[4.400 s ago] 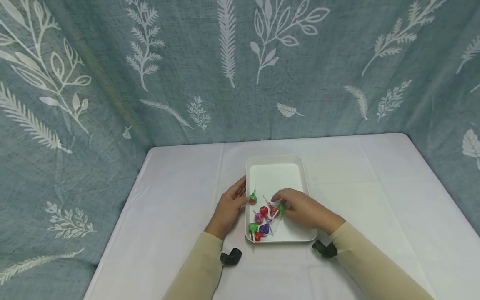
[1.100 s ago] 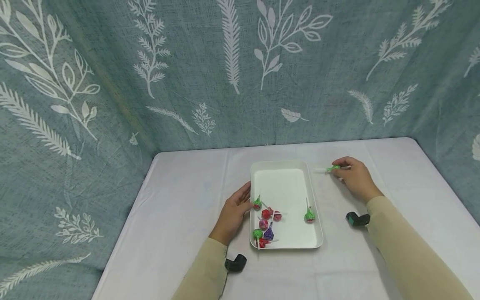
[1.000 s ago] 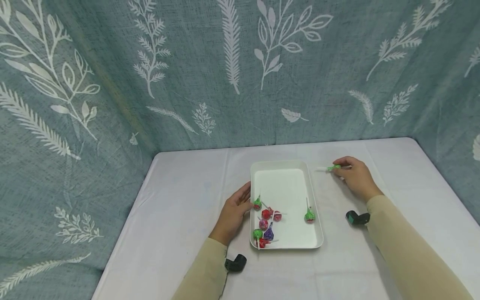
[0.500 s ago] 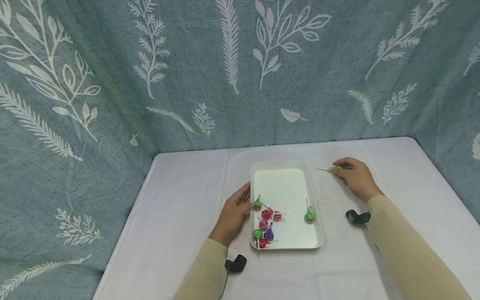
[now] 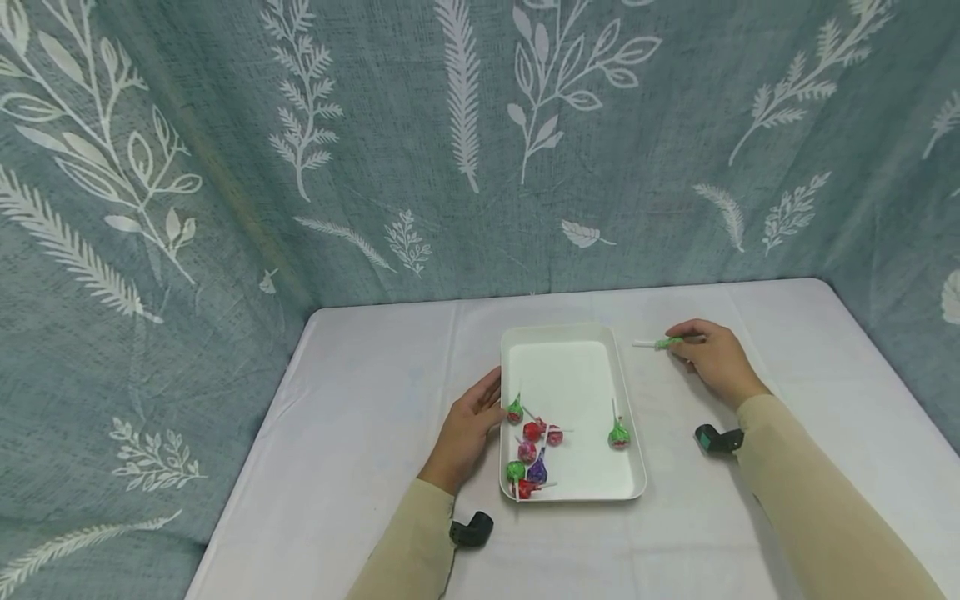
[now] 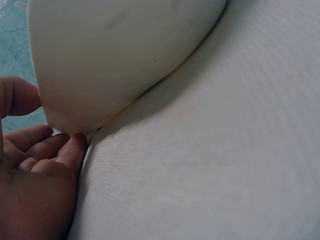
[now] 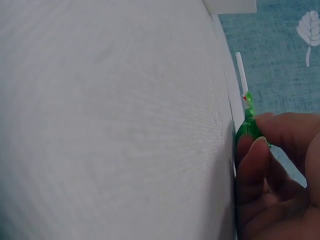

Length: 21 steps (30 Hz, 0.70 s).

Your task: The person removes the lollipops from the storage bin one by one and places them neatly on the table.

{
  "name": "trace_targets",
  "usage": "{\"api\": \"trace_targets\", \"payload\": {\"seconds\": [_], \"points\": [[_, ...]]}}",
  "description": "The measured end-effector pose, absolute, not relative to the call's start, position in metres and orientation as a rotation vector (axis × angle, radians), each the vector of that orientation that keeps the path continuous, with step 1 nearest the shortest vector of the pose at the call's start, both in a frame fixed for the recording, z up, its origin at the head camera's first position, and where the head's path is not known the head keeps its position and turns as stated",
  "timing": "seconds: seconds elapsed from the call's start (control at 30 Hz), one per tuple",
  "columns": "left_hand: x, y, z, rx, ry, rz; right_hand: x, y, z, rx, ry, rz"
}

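A white tray [image 5: 555, 327] holds several wrapped lollipops. My left hand [image 5: 465, 433] grips its left side, thumb by the rim; the left wrist view shows curled fingers [image 6: 74, 150] at the wall's lower edge. Right of the tray, my right hand [image 5: 708, 358] pinches a green-wrapped lollipop [image 7: 248, 129] by its head between thumb and fingers, low at the table. Its white stick [image 5: 643, 343] points left towards the tray. Another pale stick-like bit shows between those fingers; what it belongs to is hidden.
Inside the tray, red, pink, green and purple lollipops [image 5: 537, 472] cluster at the left and front. One green lollipop [image 5: 618, 435] lies apart by the right wall. White cloth covers the table [image 5: 360, 400]; a leaf-patterned teal curtain [image 5: 480, 242] hangs behind.
Since the earliest frame, my right hand has left the tray with a green lollipop and moved right. Another green lollipop now lies along the tray's right wall. Over the last second, almost nothing moves.
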State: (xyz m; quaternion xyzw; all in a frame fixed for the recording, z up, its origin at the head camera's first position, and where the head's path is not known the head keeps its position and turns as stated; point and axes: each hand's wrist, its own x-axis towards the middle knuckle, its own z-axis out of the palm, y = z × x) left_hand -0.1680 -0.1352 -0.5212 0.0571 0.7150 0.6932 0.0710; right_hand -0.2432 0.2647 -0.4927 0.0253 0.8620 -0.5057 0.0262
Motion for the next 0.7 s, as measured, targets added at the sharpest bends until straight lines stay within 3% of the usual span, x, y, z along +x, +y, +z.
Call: {"api": "trace_targets", "payload": {"seconds": [0.7], "points": [[-0.1665, -0.1337, -0.5213, 0.196, 2.148, 2.092, -0.2368, 0.2698, -0.4847, 0.055, 2.665, -1.603]]}}
